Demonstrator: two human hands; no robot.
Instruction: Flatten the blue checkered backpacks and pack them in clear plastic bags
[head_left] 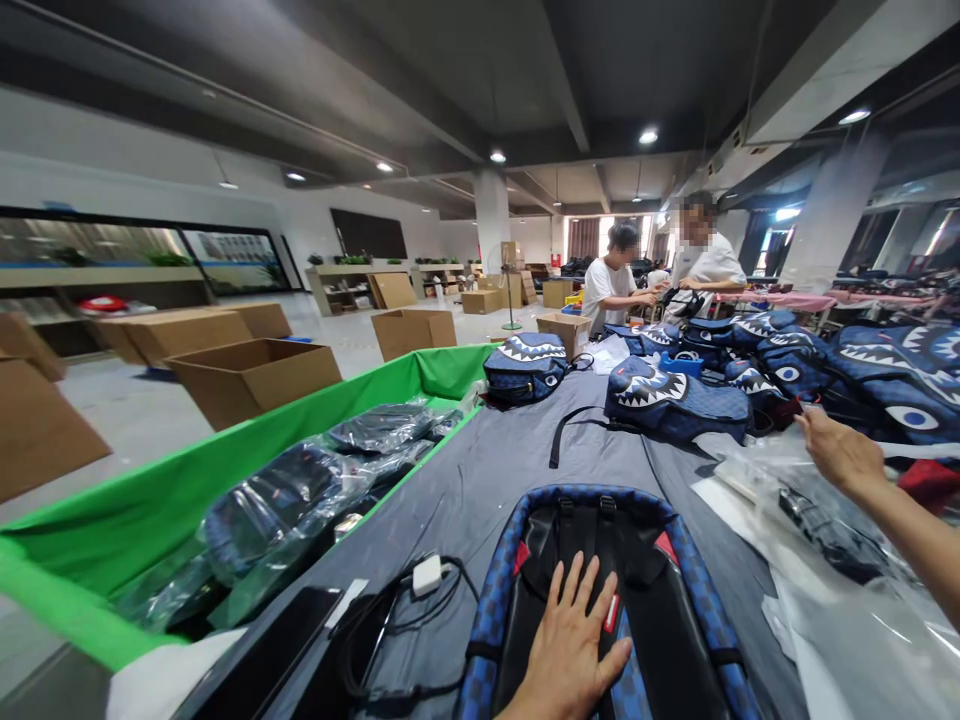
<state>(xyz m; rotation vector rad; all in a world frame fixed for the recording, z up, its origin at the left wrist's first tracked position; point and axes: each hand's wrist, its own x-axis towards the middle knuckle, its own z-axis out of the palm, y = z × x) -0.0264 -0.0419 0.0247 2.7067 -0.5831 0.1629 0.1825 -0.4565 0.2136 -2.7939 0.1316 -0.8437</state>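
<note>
A blue-and-black checked backpack (652, 590) lies on the grey cloth right in front of me, its black padded back and shoulder straps facing up. My left hand (574, 635) rests flat on it, fingers spread. Off to the right, my right hand (840, 450) has its fingertips pinched at the upper edge of a clear plastic bag (795, 465). More clear bags and white sheets lie under that hand, with a dark wrapped item (825, 530) among them.
Shark-face backpacks (675, 395) crowd the table's far right. A green-lined bin (360, 390) at left holds several plastic-wrapped backpacks. A cable with a white plug (427, 575) lies near my left. Two people (611, 285) stand beyond the table. Cardboard boxes (255, 380) stand on the floor.
</note>
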